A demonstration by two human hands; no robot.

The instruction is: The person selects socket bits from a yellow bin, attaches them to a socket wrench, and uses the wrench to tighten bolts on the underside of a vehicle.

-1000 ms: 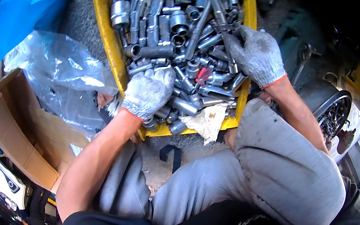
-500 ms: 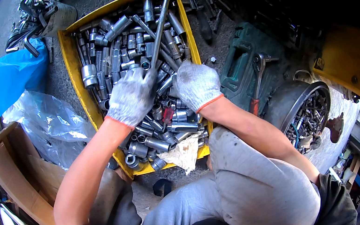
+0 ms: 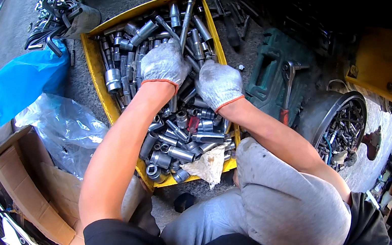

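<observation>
The left hand [image 3: 164, 63], in a grey knit glove with an orange cuff, has its fingers curled over the upper middle of a yellow tray [image 3: 96, 76], right at the lower end of a long steel bar [image 3: 187, 21]; the glove hides that end, so I cannot tell whether it is gripped. The right hand [image 3: 219, 83], gloved alike, is just beside it over the tray's right side, fingers bent down and tips hidden, so its grip cannot be told either. The bar slants up to the tray's far edge across a heap of metal sockets [image 3: 179, 153]. Nearer the person, a small red piece [image 3: 193, 124] lies among them, and an off-white rag [image 3: 208, 165] hangs over the tray's near rim. To the right, a ratchet [image 3: 290, 84] with a red handle lies by a green case [image 3: 268, 59], near a round black tub [image 3: 313, 113] of small metal parts. To the left are a blue bag [image 3: 28, 82], clear plastic [image 3: 61, 131] and an open cardboard box [image 3: 17, 174].
</observation>
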